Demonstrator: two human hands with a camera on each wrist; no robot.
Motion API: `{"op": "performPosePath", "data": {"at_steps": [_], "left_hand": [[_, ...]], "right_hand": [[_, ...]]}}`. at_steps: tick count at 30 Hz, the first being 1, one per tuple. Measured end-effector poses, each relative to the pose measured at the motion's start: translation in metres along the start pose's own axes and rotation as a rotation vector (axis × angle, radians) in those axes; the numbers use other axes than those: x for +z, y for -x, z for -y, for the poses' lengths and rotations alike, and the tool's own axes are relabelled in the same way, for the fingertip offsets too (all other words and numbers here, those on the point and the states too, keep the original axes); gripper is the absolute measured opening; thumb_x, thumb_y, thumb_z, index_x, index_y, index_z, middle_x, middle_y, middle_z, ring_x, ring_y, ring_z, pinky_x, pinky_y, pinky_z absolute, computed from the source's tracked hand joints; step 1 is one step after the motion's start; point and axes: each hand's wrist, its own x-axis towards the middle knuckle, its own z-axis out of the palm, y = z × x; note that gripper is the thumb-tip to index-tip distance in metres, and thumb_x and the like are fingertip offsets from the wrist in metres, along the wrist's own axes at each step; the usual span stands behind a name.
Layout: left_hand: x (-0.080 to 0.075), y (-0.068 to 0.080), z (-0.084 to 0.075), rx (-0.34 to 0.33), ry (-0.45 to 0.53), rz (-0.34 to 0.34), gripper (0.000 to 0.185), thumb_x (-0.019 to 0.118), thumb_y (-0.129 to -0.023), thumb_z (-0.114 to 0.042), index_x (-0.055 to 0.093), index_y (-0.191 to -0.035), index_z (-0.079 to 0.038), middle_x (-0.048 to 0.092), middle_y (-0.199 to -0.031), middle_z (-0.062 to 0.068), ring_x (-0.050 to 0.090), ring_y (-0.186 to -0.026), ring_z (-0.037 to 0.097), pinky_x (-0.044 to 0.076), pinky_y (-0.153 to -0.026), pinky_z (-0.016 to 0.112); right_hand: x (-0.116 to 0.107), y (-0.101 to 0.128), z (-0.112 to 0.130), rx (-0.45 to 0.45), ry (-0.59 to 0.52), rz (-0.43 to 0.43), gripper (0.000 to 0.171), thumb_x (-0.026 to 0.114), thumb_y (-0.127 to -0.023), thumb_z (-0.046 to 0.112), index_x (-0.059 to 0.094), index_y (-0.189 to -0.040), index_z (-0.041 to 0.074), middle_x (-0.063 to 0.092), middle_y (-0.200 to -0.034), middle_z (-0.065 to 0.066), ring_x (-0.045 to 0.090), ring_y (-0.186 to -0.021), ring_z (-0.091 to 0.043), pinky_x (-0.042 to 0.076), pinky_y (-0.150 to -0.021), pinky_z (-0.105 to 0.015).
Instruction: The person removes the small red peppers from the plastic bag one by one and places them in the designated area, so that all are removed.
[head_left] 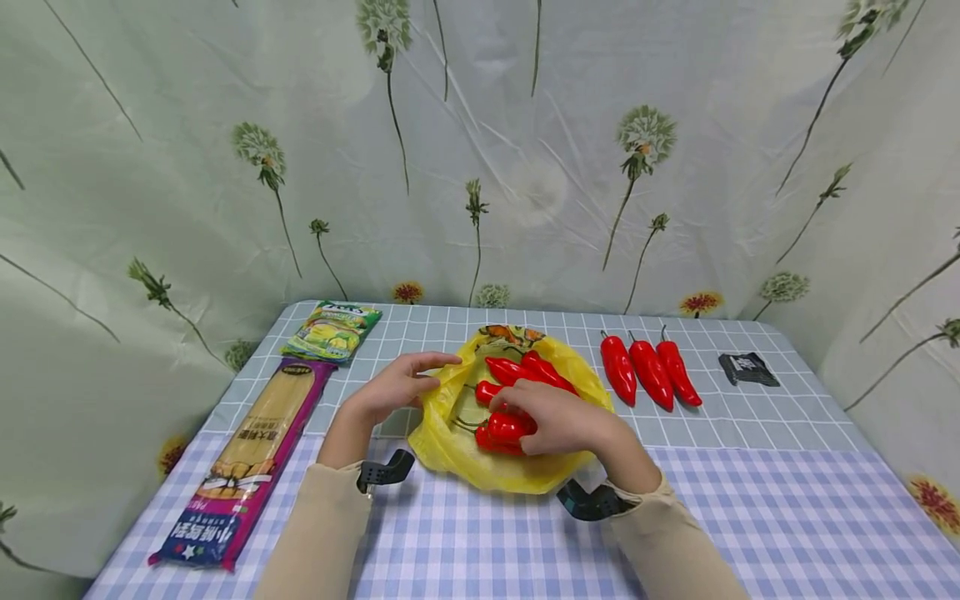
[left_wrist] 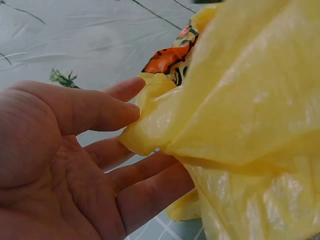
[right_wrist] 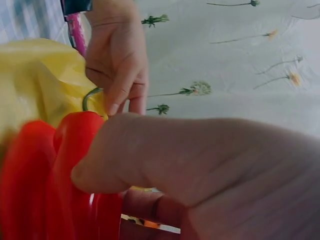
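Note:
A yellow plastic bag [head_left: 457, 450] lies open on the checked tablecloth with several red peppers [head_left: 528, 369] inside. My left hand [head_left: 420, 377] pinches the bag's left rim; in the left wrist view the thumb [left_wrist: 95, 110] and fingers squeeze a fold of the bag [left_wrist: 240, 120]. My right hand [head_left: 525, 418] reaches into the bag's mouth and grips a red pepper [head_left: 501, 428]. In the right wrist view the thumb [right_wrist: 150, 150] presses on that pepper [right_wrist: 70, 150], with the bag [right_wrist: 40, 80] behind it. Three more red peppers [head_left: 649, 372] lie side by side on the table right of the bag.
A long noodle packet [head_left: 251, 454] lies along the table's left edge, with a green snack packet [head_left: 333, 331] behind it. A small black packet [head_left: 747, 368] sits at the far right. A flower-print curtain [head_left: 525, 150] closes off the back and sides.

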Motion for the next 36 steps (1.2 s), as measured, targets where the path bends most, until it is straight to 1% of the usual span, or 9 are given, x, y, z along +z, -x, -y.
{"op": "performPosePath", "data": {"at_steps": [7, 12, 14, 19, 22, 25, 28, 32, 36], "left_hand": [[0.000, -0.001, -0.001, -0.006, -0.019, 0.003, 0.041, 0.054, -0.100, -0.010, 0.058, -0.140, -0.019, 0.048, -0.152, 0.009, 0.062, -0.115, 0.026, 0.061, -0.085, 0.037], [0.000, -0.002, 0.002, 0.015, -0.048, 0.038, 0.043, 0.060, -0.097, -0.011, 0.059, -0.139, -0.018, 0.046, -0.153, 0.013, 0.061, -0.116, 0.027, 0.061, -0.080, 0.034], [0.000, -0.002, 0.003, 0.031, -0.055, 0.056, 0.045, 0.060, -0.096, -0.009, 0.058, -0.140, -0.017, 0.043, -0.155, 0.015, 0.060, -0.119, 0.028, 0.061, -0.081, 0.034], [-0.001, -0.002, 0.006, 0.044, -0.036, 0.061, 0.049, 0.053, -0.095, 0.001, 0.057, -0.141, -0.014, 0.039, -0.158, 0.016, 0.058, -0.121, 0.031, 0.061, -0.085, 0.037], [-0.002, -0.002, 0.006, 0.043, -0.034, 0.033, 0.050, 0.048, -0.094, 0.004, 0.058, -0.140, -0.014, 0.039, -0.158, 0.016, 0.058, -0.123, 0.032, 0.061, -0.088, 0.038], [-0.002, -0.003, 0.006, 0.040, -0.045, 0.004, 0.049, 0.045, -0.094, 0.005, 0.060, -0.138, -0.014, 0.042, -0.156, 0.016, 0.059, -0.122, 0.032, 0.060, -0.090, 0.038], [-0.001, -0.003, 0.006, 0.030, -0.054, -0.020, 0.050, 0.043, -0.094, 0.006, 0.062, -0.136, -0.013, 0.045, -0.154, 0.015, 0.060, -0.119, 0.031, 0.060, -0.090, 0.038], [-0.001, -0.003, 0.006, 0.028, -0.083, -0.066, 0.052, 0.041, -0.093, 0.008, 0.063, -0.135, -0.014, 0.047, -0.152, 0.015, 0.059, -0.116, 0.030, 0.059, -0.091, 0.038], [-0.002, -0.005, 0.008, 0.025, -0.107, -0.109, 0.051, 0.041, -0.094, 0.008, 0.065, -0.133, -0.015, 0.048, -0.152, 0.013, 0.057, -0.123, 0.031, 0.057, -0.097, 0.040]], "right_hand": [[-0.010, 0.005, -0.010, -0.001, -0.119, -0.063, 0.052, 0.074, -0.079, 0.009, 0.059, -0.127, 0.023, 0.060, -0.123, 0.001, 0.055, -0.115, -0.019, 0.058, -0.092, -0.040], [-0.020, 0.009, -0.019, 0.002, -0.189, -0.153, 0.056, 0.071, -0.082, 0.006, 0.056, -0.133, 0.021, 0.058, -0.129, -0.004, 0.057, -0.118, -0.024, 0.060, -0.087, -0.039], [-0.024, 0.011, -0.023, 0.004, -0.218, -0.187, 0.057, 0.070, -0.083, 0.006, 0.054, -0.136, 0.020, 0.058, -0.131, -0.005, 0.057, -0.119, -0.026, 0.060, -0.087, -0.039], [-0.033, 0.016, -0.033, 0.016, -0.283, -0.256, 0.059, 0.069, -0.086, 0.007, 0.050, -0.141, 0.016, 0.057, -0.134, -0.009, 0.057, -0.120, -0.030, 0.060, -0.089, -0.042], [-0.037, 0.018, -0.040, 0.023, -0.317, -0.311, 0.059, 0.067, -0.088, 0.007, 0.047, -0.144, 0.015, 0.056, -0.135, -0.011, 0.057, -0.121, -0.032, 0.059, -0.091, -0.045], [-0.040, 0.020, -0.047, 0.039, -0.338, -0.368, 0.061, 0.066, -0.090, 0.008, 0.044, -0.146, 0.016, 0.055, -0.137, -0.014, 0.057, -0.120, -0.033, 0.059, -0.092, -0.048], [-0.042, 0.023, -0.056, 0.045, -0.359, -0.409, 0.056, 0.065, -0.093, 0.009, 0.045, -0.144, 0.018, 0.053, -0.139, -0.016, 0.058, -0.119, -0.036, 0.059, -0.090, -0.047], [-0.044, 0.026, -0.067, 0.052, -0.357, -0.448, 0.040, 0.064, -0.095, 0.010, 0.052, -0.133, 0.018, 0.052, -0.140, -0.015, 0.057, -0.117, -0.037, 0.061, -0.086, -0.046], [-0.045, 0.031, -0.076, 0.070, -0.325, -0.488, 0.021, 0.059, -0.098, 0.011, 0.061, -0.119, 0.014, 0.051, -0.142, -0.015, 0.052, -0.123, -0.037, 0.056, -0.095, -0.052]]}}
